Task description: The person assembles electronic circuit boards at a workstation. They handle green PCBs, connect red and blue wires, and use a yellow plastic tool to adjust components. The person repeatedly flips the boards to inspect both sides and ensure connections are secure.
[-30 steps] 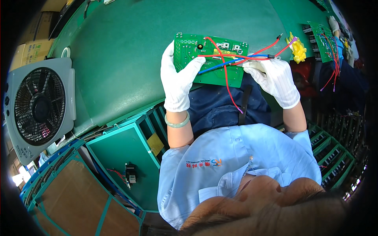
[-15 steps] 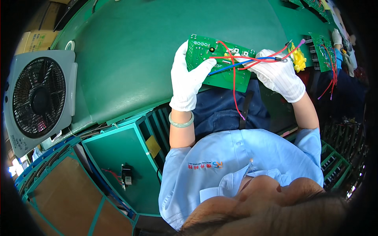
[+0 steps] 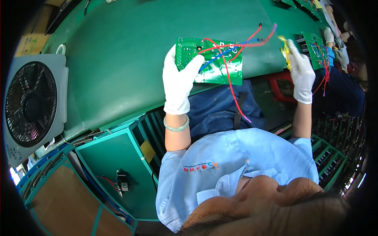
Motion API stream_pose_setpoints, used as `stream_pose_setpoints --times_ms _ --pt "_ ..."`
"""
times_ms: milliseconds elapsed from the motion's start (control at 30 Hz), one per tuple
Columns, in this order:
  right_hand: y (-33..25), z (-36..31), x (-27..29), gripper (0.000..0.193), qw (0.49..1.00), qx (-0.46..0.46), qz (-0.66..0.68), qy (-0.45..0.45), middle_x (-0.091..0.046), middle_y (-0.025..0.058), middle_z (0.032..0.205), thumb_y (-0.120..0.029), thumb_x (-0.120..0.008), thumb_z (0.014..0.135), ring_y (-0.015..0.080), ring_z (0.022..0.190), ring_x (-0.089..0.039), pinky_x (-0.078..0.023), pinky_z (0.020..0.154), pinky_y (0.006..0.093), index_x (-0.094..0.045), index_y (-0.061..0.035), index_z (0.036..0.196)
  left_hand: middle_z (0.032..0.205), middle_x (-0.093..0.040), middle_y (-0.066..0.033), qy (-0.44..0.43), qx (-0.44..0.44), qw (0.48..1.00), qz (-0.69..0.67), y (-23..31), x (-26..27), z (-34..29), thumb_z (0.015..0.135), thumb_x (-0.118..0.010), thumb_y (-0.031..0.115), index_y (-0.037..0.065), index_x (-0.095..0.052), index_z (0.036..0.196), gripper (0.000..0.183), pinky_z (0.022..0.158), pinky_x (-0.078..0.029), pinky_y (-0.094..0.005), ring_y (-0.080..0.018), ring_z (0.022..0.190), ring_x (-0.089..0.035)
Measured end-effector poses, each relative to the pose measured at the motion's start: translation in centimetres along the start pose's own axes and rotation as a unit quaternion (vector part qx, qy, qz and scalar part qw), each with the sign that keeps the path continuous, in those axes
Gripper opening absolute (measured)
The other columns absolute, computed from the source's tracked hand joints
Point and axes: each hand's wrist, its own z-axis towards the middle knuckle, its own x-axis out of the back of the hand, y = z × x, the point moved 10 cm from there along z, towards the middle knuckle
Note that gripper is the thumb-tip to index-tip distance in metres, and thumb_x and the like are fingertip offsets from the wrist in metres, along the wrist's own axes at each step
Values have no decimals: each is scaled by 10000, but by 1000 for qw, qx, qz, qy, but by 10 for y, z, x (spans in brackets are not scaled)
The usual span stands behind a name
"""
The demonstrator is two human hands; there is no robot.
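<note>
My left hand (image 3: 179, 80), in a white glove, grips a green circuit board (image 3: 220, 72) by its left side, with the thumb on top. Red wires (image 3: 228, 70) and a blue wire (image 3: 214, 59) run across the board; one red wire hangs past its lower edge and others stick out to the upper right. My right hand (image 3: 302, 74), also gloved, is off the board, its fingers stretched out beside a yellow crumpled bundle (image 3: 284, 51). Part of the bundle is hidden by those fingers, and whether they touch it is unclear.
A grey box fan (image 3: 35, 102) stands at the left of the green table (image 3: 126, 51). Below it, a green shelf unit (image 3: 118, 157) holds a small black part with red wires (image 3: 121, 183). At far right, another person's gloved hand (image 3: 329, 35) is near a wired circuit board (image 3: 315, 49).
My right hand has let go of the wires and moved right to the yellow bundle. My left hand still holds the board. The whole view has shifted slightly left.
</note>
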Motion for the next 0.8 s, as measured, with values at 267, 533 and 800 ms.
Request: stream_pose_setpoints --times_ms 267,533,800 --pt "143 -84 -59 357 981 -128 -39 -144 -682 182 1038 -295 -568 979 369 890 -662 -525 717 438 -600 -210 1325 1168 -645 -69 -53 52 997 19 -19 24 16 1004 -574 246 -39 -497 1372 471 918 -477 -261 -107 1047 -595" --pt "49 -41 5 459 984 -104 129 -68 -649 184 1201 -80 -593 945 314 1004 -672 -523 811 384 -524 -151 1393 1089 -669 -62 -56 38 996 -66 -13 -2 14 901 -692 63 -43 -541 1300 440 799 -512 -228 -91 921 -630" --pt "-111 -20 -23 403 960 118 171 -190 -544 82 750 -172 -702 865 288 670 -567 -475 588 352 -641 -135 1261 1084 -652 -54 -14 -87 996 -27 -5 -4 2 891 -671 -21 -7 -562 1267 391 792 -504 -227 -93 914 -608"
